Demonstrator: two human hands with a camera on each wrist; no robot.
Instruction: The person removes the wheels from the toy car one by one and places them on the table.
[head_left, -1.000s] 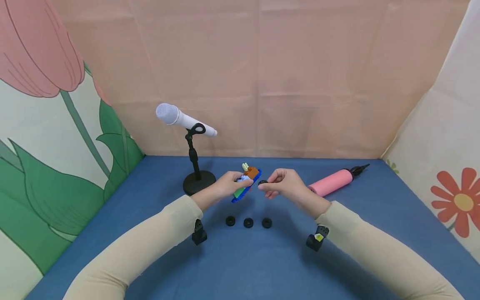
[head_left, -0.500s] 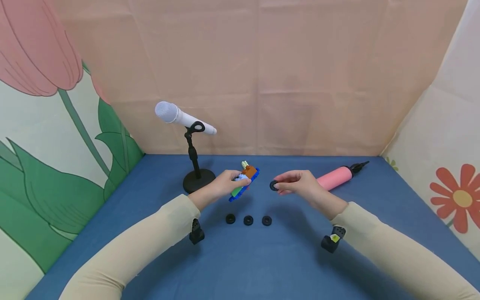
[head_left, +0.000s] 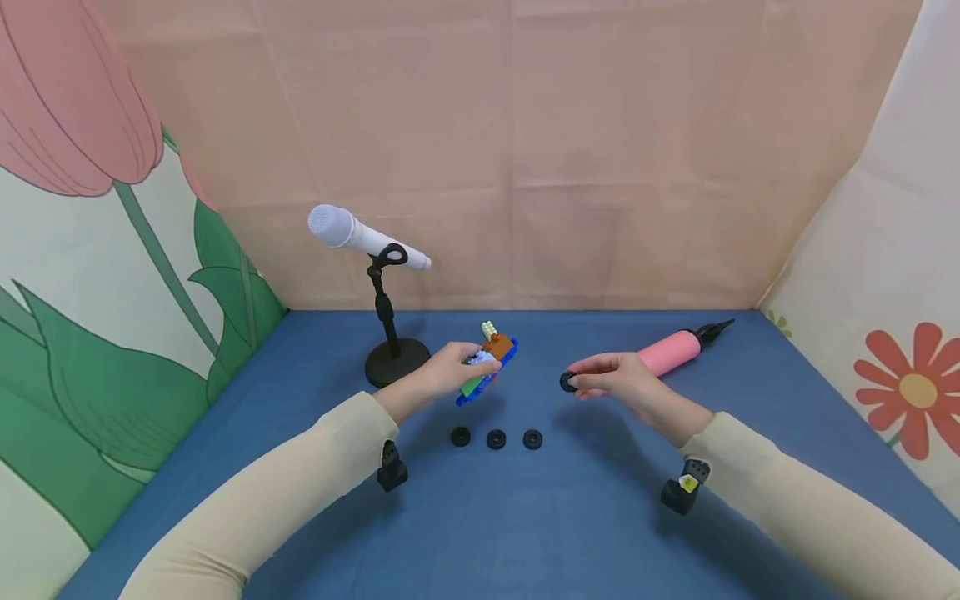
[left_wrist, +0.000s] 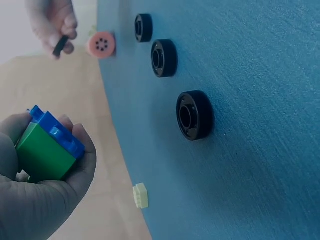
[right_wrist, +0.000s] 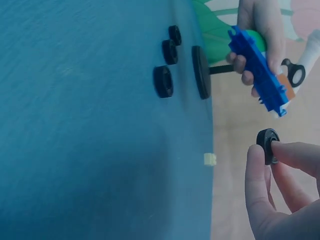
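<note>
My left hand (head_left: 448, 367) grips a toy car of building blocks (head_left: 499, 345). Its blue chassis (right_wrist: 257, 70) is turned toward the right wrist camera, and green and orange blocks sit on it. Fingers hide part of the car. To the right, above the table, my right hand (head_left: 622, 379) pinches a small black wheel (right_wrist: 268, 145) between thumb and fingertips, apart from the car. Three more black wheels (head_left: 461, 436), (head_left: 497, 439), (head_left: 532, 439) lie flat in a row on the blue table, nearer to me than the hands.
A white microphone (head_left: 367, 238) on a black stand (head_left: 396, 363) stands at the back left. Behind the right hand lies a pink hand pump (head_left: 670, 352) with a black nozzle. A pale yellow block (left_wrist: 140, 195) sits toward the table's far side.
My right hand has moved right, away from the toy car, with the wheel still pinched. The left hand and car have stayed nearly in place. The three table wheels have not moved.
</note>
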